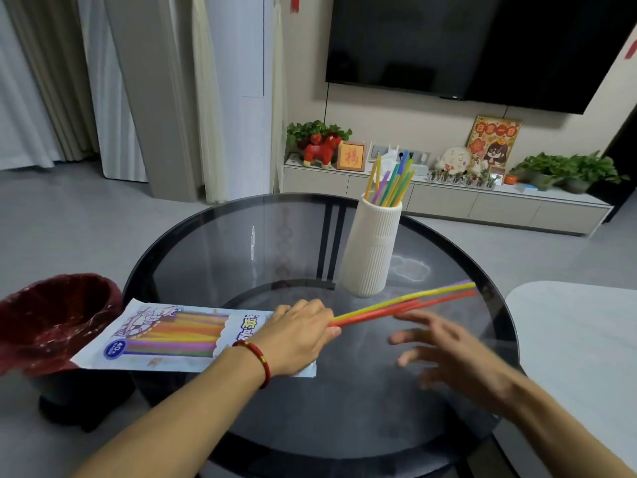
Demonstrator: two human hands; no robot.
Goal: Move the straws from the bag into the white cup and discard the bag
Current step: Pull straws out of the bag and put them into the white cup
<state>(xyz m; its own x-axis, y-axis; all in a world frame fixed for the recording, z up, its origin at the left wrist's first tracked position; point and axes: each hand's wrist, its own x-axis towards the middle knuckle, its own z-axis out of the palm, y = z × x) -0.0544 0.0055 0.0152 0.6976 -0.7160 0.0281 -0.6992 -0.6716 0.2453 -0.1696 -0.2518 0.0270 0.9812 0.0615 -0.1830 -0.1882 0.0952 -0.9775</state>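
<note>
A printed straw bag lies flat on the round glass table, its left end past the table's edge, with several coloured straws inside. My left hand presses down on the bag's open right end. A few straws, yellow, red and purple, stick out of the bag to the right, rising slightly. My right hand hovers blurred just below those straws, fingers spread, holding nothing. The white ribbed cup stands upright behind them, several straws in it.
A bin with a dark red liner stands on the floor left of the table, next to the bag's left end. A white tabletop borders the glass table on the right. A low TV cabinet with plants and ornaments runs along the far wall.
</note>
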